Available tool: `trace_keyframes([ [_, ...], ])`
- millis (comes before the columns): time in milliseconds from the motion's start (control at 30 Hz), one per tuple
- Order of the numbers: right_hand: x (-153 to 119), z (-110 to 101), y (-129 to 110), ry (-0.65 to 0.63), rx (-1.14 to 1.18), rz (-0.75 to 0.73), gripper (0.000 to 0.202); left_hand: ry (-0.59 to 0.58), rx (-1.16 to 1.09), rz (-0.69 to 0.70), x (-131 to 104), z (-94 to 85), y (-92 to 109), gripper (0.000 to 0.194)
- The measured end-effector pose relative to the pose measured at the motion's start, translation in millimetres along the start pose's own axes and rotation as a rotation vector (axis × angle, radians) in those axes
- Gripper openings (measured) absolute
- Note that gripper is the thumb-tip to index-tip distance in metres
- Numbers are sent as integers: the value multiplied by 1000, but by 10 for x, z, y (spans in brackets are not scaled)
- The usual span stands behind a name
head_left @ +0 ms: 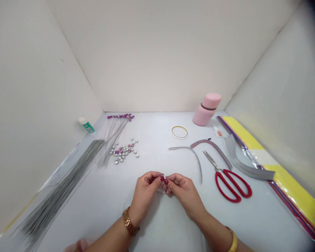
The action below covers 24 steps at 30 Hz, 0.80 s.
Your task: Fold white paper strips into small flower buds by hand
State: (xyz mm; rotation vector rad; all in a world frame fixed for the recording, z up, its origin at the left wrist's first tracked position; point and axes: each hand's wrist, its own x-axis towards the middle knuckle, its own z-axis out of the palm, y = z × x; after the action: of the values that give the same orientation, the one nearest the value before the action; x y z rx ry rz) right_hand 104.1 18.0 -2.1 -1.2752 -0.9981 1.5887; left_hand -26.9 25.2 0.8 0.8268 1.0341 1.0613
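Observation:
My left hand (150,183) and my right hand (180,189) meet over the near middle of the table, thumbs almost touching. Between both sets of fingertips is a small, pale silvery paper strip (161,190), mostly covered by the fingers. To the left of the hands lies a loose group of small folded paper stars (124,151), mostly silver with a few pink and purple. Beyond my right hand, a thin silver strip (196,159) curves across the table next to a stack of pinkish strips (215,147). Red-handled scissors (227,180) rest on the right, blades slightly apart.
Grey wires (65,189) run along the left, with purple-tipped wire stems (120,120) behind. A glue stick (86,125) leans left. At the back stand a tape roll (180,132) and pink bottle (206,113). Grey strips (249,169) overlap packaged coloured sheets (291,185) right.

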Motion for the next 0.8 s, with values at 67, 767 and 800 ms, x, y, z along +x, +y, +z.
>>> trace_keyframes([
  [67, 7, -7, 11, 6, -37, -15, 19, 15, 24, -4, 1, 4, 14, 7],
  [767, 13, 9, -29, 23, 94, 3, 23, 0, 728, 517, -52, -79, -2, 19],
  [800, 19, 3, -27, 28, 101, 4, 23, -8, 688, 487, -45, -75, -4, 19],
])
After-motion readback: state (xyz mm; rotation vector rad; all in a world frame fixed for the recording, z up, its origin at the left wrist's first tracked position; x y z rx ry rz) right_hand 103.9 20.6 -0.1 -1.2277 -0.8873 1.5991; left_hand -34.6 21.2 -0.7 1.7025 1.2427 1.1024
